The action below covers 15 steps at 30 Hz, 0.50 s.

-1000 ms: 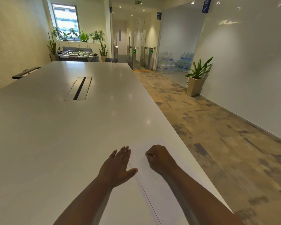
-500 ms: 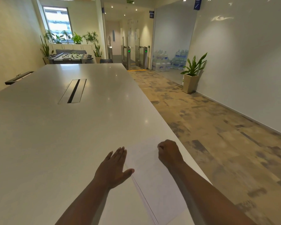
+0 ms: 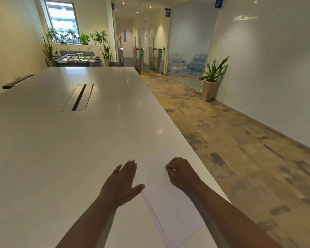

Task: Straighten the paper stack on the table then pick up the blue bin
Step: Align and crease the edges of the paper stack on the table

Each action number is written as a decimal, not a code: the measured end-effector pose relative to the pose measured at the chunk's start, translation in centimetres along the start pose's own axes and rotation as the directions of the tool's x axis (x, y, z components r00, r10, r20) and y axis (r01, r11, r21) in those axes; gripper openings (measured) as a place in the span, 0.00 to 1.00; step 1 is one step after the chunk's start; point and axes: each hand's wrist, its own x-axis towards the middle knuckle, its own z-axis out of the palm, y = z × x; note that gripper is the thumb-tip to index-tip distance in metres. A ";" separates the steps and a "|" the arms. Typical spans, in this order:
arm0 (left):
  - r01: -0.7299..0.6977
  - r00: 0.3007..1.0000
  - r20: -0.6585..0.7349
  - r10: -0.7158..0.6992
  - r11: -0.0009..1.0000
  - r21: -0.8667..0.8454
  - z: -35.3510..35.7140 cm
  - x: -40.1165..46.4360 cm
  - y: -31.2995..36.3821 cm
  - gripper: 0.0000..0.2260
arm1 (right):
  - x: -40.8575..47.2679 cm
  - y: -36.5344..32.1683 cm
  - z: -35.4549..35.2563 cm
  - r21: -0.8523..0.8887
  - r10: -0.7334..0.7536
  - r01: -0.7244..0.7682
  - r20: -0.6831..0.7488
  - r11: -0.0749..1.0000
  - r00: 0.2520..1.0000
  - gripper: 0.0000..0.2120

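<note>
A thin stack of white paper (image 3: pixel 168 203) lies slightly askew on the white table (image 3: pixel 61 149), close to its right edge. My left hand (image 3: pixel 123 181) lies flat with straight fingers along the stack's left edge, its thumb touching the paper. On top of the stack's far part rests my right hand (image 3: pixel 182 172), its fingers curled under and the knuckles up. I cannot tell whether it pinches a sheet. No blue bin is in view.
A cable slot (image 3: pixel 78 99) is set into the table's middle. The table's right edge drops to carpeted floor (image 3: pixel 240 158). A potted plant (image 3: pixel 211 81) stands by the right wall, water bottles (image 3: pixel 186 65) behind glass, and a foosball table (image 3: pixel 75 59) at the far end.
My right hand slid toward the paper's right side, then came back a little onto its top. The left hand stayed against the left edge. The head view shifted slightly.
</note>
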 end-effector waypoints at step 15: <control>0.003 1.000 -0.001 -0.003 1.000 0.018 -0.2 -0.1 0.1 0.48 | 0.4 3.4 -1.6 -0.035 0.190 -0.197 -0.141 0.980 0.972 0.18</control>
